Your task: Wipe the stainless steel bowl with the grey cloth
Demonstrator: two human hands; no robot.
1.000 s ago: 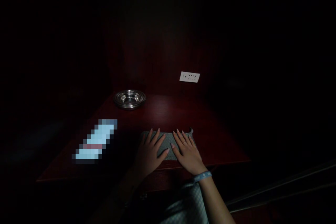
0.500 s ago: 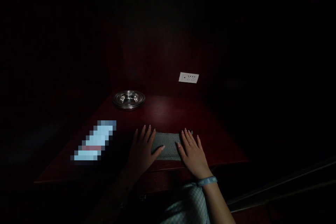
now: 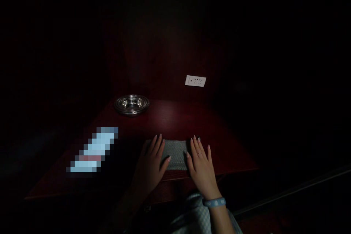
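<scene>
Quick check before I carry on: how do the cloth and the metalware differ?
The cloth is woven and dull grey-green; the metalware is shiny silver.
The cloth lies flat; the metalware is round and hollowed.
The left hand and right hand rest on the cloth; neither touches the metalware.
Both things lie on the red table.

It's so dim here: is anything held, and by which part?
Nothing appears held: the left hand and right hand rest open on the gray cloth, near opposite ends.
</scene>
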